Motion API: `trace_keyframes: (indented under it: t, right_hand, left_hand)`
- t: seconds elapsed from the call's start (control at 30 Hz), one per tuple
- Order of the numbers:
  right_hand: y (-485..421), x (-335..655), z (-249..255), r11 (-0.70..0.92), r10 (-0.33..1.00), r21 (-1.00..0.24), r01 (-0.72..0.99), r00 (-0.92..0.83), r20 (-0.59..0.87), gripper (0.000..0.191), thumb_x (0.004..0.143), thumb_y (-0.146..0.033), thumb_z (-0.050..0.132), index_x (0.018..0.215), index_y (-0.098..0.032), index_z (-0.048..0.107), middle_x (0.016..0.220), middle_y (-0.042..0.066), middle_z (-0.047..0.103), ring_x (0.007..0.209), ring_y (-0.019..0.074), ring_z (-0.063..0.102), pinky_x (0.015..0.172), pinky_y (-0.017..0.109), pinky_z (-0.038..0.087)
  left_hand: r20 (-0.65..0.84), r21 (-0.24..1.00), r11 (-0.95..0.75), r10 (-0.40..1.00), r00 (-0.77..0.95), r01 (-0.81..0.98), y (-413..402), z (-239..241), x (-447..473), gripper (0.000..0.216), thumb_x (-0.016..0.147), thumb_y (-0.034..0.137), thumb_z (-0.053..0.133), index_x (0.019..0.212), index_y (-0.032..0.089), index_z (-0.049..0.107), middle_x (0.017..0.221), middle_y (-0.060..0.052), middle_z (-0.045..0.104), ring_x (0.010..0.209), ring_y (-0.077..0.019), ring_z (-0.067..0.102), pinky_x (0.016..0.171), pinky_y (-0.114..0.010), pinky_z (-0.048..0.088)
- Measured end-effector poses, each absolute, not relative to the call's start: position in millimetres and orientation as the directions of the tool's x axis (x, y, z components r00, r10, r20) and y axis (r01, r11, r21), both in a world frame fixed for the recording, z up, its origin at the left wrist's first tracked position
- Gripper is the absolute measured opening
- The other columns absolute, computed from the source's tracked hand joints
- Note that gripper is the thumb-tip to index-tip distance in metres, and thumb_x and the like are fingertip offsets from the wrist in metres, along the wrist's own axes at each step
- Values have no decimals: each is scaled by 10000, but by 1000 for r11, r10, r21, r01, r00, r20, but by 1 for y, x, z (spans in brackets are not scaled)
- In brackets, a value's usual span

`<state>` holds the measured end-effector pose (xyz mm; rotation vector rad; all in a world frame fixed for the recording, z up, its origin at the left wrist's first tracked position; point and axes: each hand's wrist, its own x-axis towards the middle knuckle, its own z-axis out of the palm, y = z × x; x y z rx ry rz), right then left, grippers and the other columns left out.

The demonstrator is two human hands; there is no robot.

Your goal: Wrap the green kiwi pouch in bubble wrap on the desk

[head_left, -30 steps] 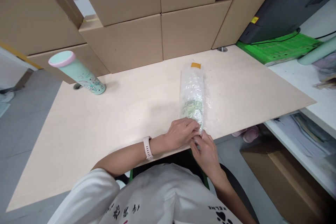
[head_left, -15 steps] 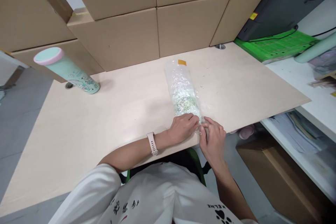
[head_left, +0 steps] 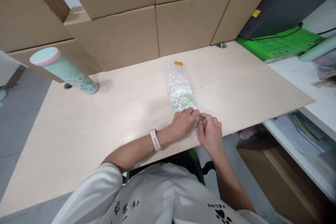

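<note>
A long roll wrapped in clear bubble wrap point(head_left: 179, 89) lies on the pale wooden table point(head_left: 105, 119), its far end marked by a small yellow tape tab point(head_left: 178, 63). Something green shows through the wrap near its close end. My left hand point(head_left: 184, 122), with a white watch on the wrist, is closed on the near end of the roll. My right hand point(head_left: 210, 134) pinches the loose edge of the wrap right beside it, at the table's front edge.
A mint green tumbler with a pink lid point(head_left: 63, 71) stands at the far left of the table. Cardboard boxes point(head_left: 136, 31) line the back. A green sheet under a dark device point(head_left: 280, 43) lies on the white shelf to the right. Another box point(head_left: 283, 178) sits on the floor.
The wrapped roll has turned so its far end points more to the left, and it has slid a little away from the table's edge. Both hands stay on its near end.
</note>
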<state>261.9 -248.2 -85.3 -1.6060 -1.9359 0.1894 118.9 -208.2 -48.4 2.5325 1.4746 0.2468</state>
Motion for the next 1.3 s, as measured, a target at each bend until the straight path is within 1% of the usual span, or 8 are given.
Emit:
trace_keyframes:
  t: [0.3,0.43,0.53,0.67,0.83,1.13,1.23,1.3]
  right_hand:
    - [-250,258,-85,226,932,-506,832,-33,362,307,1004,-243,396,1283,-194,515,990,73,691,873,255,588,794,386,378]
    - [-250,258,-87,238,917,-510,826,-18,399,274,1018,-251,396,1240,-191,544,1088,93,703,886,243,601,804,381,379]
    - [-251,259,-88,248,916,-511,823,-27,400,263,1021,-242,389,1215,-197,562,1087,91,704,882,238,596,819,383,385]
    - [-250,259,-81,240,903,-539,807,17,428,242,1016,-278,415,1131,-201,614,1025,105,685,930,257,586,853,405,419]
    - [-250,252,-69,349,875,-541,766,-60,480,244,1015,-280,450,1153,-215,641,1225,126,661,1143,280,559,960,448,427]
    - [-238,250,-73,396,908,-565,724,-218,358,280,1043,-354,412,927,-233,636,1006,66,686,955,238,576,886,410,441]
    - [-228,253,-75,289,920,-509,811,-88,383,328,1003,-490,463,1103,-226,631,1164,118,652,1080,295,546,919,458,424]
    - [-224,255,-78,174,919,-464,869,26,394,527,947,-604,503,1273,-196,575,1304,178,594,1176,356,504,946,521,408]
  left_hand:
    - [6,336,-341,933,360,878,-197,-41,126,177,1000,197,417,1046,181,587,1005,-68,676,822,-204,632,607,-302,413]
    - [141,266,-500,866,480,824,-203,-47,113,147,968,211,499,1038,156,616,1044,-103,675,1051,-271,568,854,-397,450]
    - [182,333,-640,764,619,692,-206,-51,91,333,895,232,619,1217,150,587,1200,-105,645,1136,-281,516,977,-431,409]
    - [116,444,-651,723,681,615,-203,-49,71,412,877,180,613,1287,210,578,1259,-81,626,1152,-262,502,953,-406,410]
    - [92,470,-646,713,695,602,-206,-42,68,380,853,176,598,1232,204,612,1217,-88,638,1110,-268,508,915,-409,408]
    - [150,635,-613,694,704,470,-235,-45,53,467,882,271,634,1339,202,567,1341,-98,600,1149,-253,511,1047,-440,418]
    - [195,609,-635,700,687,475,-234,-51,55,461,905,221,590,1363,196,544,1364,-105,593,1183,-252,510,1066,-454,423]
    - [216,580,-653,700,681,487,-233,-54,57,493,905,184,567,1395,197,511,1395,-112,573,1219,-257,497,1078,-472,421]
